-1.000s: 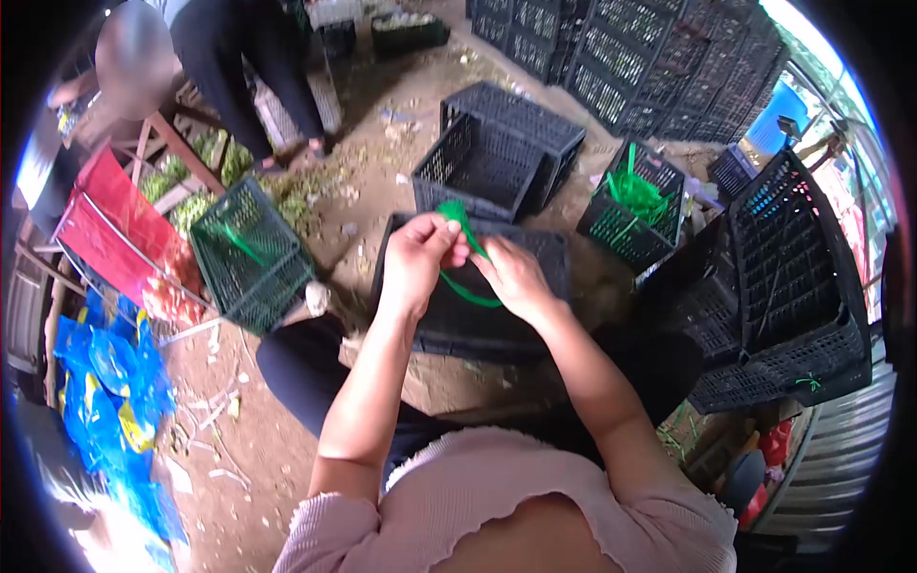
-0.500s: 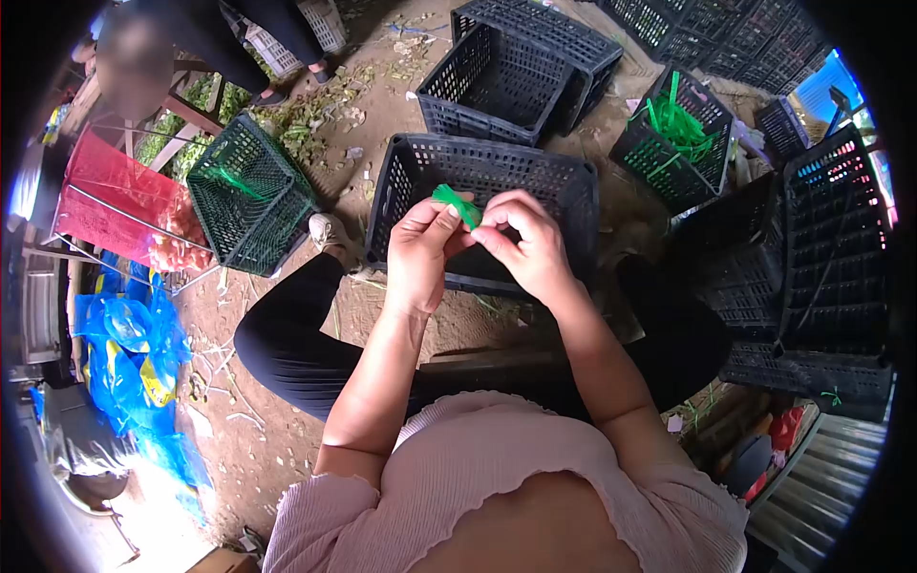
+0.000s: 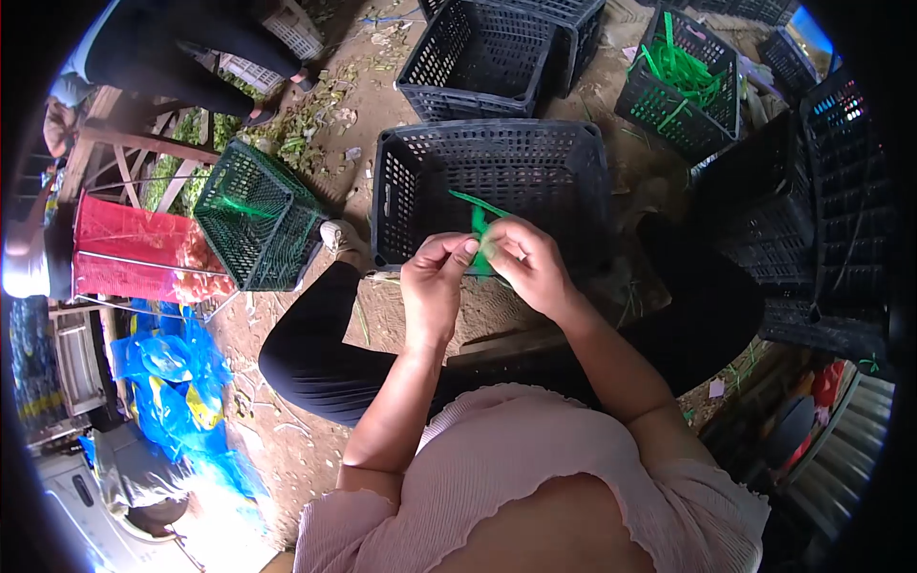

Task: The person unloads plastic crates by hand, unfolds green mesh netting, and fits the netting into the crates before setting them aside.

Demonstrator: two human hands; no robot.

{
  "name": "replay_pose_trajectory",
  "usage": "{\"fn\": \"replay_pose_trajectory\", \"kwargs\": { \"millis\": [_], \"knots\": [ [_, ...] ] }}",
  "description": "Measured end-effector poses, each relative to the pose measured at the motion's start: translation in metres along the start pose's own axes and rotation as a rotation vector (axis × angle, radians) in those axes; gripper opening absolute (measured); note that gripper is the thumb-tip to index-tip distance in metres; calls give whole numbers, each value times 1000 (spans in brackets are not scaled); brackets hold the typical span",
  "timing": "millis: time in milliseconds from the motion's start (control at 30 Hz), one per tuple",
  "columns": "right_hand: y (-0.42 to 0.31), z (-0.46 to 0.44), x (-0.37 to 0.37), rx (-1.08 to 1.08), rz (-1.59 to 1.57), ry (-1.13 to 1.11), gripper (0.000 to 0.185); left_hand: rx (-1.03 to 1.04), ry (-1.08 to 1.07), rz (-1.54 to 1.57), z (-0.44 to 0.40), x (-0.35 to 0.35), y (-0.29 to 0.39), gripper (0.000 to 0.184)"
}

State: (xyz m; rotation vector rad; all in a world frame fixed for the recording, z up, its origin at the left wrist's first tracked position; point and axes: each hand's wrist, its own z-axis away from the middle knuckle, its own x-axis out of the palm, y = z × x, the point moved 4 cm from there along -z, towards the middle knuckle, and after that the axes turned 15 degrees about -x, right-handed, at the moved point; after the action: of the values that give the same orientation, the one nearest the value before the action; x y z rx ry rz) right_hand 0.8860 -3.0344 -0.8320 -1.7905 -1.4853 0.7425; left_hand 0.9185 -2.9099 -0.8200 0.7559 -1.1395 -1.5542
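A strip of green plastic netting (image 3: 479,220) is pinched between my two hands, its loose end sticking up over the black crate. My left hand (image 3: 439,286) is closed, thumb and forefinger on the strip. With bent fingers, my right hand (image 3: 527,267) grips it from the other side, touching or almost touching the left. Just beyond both hands stands a black plastic crate (image 3: 497,129), its inner floor in shadow. More green netting strips (image 3: 683,72) fill another black crate (image 3: 659,105) at the upper right.
Black crates (image 3: 478,57) stand at the back and more are stacked (image 3: 850,220) on the right. A crate with green mesh (image 3: 258,215) and a red net bag (image 3: 129,248) are at the left. Blue plastic bags (image 3: 177,372) lie lower left. Another person's legs (image 3: 191,48) show upper left.
The bunched green netting is now drawn out longer, with an end pointing up and left. Both hands have come closer and lower, and the view has shifted slightly.
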Motion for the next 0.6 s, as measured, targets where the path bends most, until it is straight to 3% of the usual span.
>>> {"fn": "replay_pose_trajectory", "kwargs": {
  "millis": [67, 200, 267, 333, 400, 467, 533, 600],
  "knots": [
    [15, 12, 6, 286, -422, 111, 17, 5, 18, 49, -2, 3, -7, 7],
    [8, 5, 2, 355, -373, 95, 20, 123, -15, 48, -4, 8, -10, 7],
    [17, 8, -2, 351, -242, 41, 15, -124, -68, 277, -7, 6, -18, 8],
    [21, 10, -4, 358, -96, -35, 12, -176, -135, 463, -8, 7, -17, 7],
    [20, 10, -6, 253, -66, 64, 7, -256, -225, 714, -17, -1, -16, 8],
    [23, 15, -12, 182, -33, 146, 7, -407, -8, 957, -22, -21, 0, 13],
    [32, 24, -25, 246, 8, 201, 4, -461, -277, 1450, -30, -42, 12, 14],
    [47, 29, -43, 416, -406, 514, 4, -301, -570, 1288, -36, -60, 31, 12]
  ]
}}
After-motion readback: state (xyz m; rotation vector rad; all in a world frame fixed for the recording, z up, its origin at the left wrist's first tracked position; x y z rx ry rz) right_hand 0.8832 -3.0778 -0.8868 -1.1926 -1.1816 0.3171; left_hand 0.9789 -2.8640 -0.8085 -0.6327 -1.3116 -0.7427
